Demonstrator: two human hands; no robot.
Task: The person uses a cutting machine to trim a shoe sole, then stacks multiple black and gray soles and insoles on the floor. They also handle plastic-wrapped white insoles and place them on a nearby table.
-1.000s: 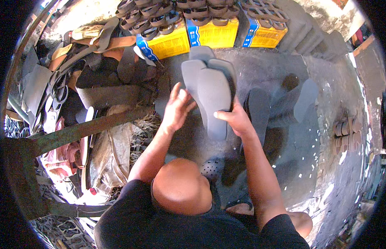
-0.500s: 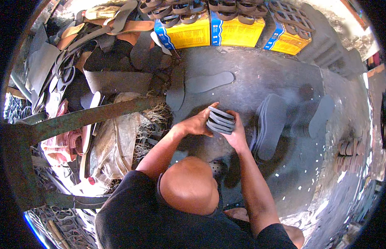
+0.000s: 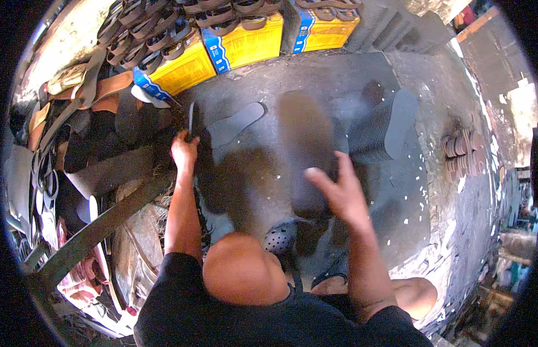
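Note:
My left hand (image 3: 185, 151) is closed around the lower end of a thin dark shoe sole (image 3: 192, 118), which stands up nearly edge-on. My right hand (image 3: 345, 196) has its thumb and fingers spread apart. Just beyond that thumb is a large dark sole shape (image 3: 306, 130), smeared by motion; whether the hand touches it, I cannot tell. A single grey sole (image 3: 237, 123) lies flat on the dark floor sheet between my hands, farther away. Right of my right hand stands a tall stack of grey soles (image 3: 399, 127).
Yellow and blue boxes (image 3: 248, 43) topped with dark sandals (image 3: 214, 16) line the far side. Scraps and cut material (image 3: 112, 168) pile up on the left, crossed by a metal bar (image 3: 107, 222). Brown pieces (image 3: 463, 151) sit stacked at right.
My hands have moved apart from the bundle of soles they held together. The left went left with a sole; the right opened beside the blurred shape. The view has shifted rightward.

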